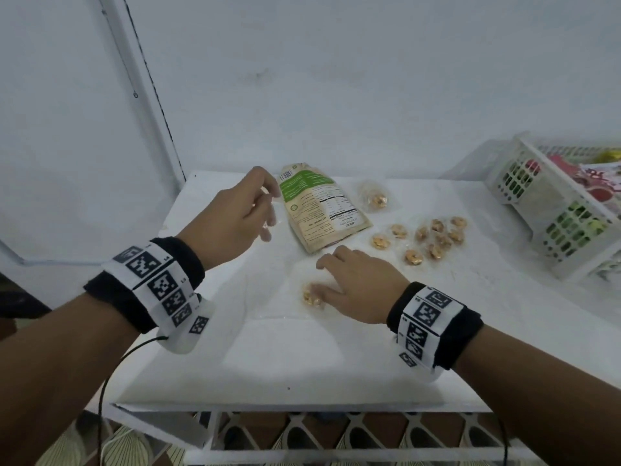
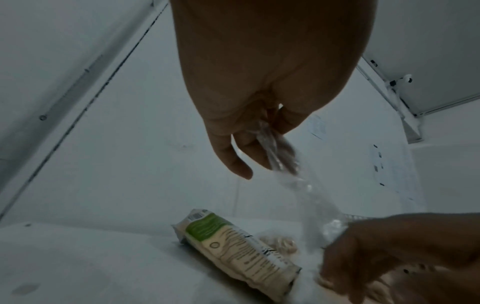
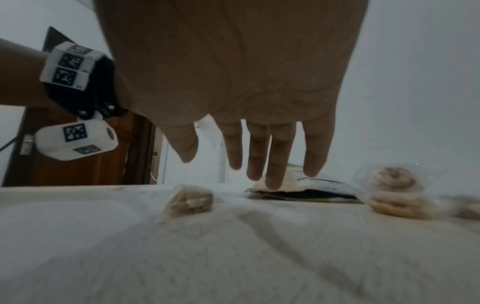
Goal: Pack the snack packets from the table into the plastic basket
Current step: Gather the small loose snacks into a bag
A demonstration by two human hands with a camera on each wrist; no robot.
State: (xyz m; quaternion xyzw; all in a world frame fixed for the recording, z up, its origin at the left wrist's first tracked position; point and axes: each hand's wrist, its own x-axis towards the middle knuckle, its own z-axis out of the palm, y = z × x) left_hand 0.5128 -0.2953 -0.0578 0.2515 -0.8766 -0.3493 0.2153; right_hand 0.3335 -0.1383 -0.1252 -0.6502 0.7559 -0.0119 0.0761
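A beige and green snack packet [image 1: 319, 210] [image 2: 233, 246] [image 3: 306, 185] lies flat at the middle back of the white table [image 1: 235, 358]. My left hand [image 1: 268, 213] [image 2: 259, 144] is raised just left of it and pinches a clear plastic wrapper [image 2: 285, 170] that hangs down toward my right hand. My right hand [image 1: 319, 280] [image 3: 257, 168] is low over the table with straight, spread fingers, next to a small clear-wrapped golden snack [image 1: 312, 297] [image 3: 189, 199]. The white plastic basket [image 1: 551, 210] stands tilted at the right edge.
Several small clear-wrapped golden snacks [image 1: 433, 237] lie scattered between the beige packet and the basket, and one more [image 1: 376, 198] sits behind them. Colourful packets [image 1: 598, 183] fill the basket. A wall runs close behind the table.
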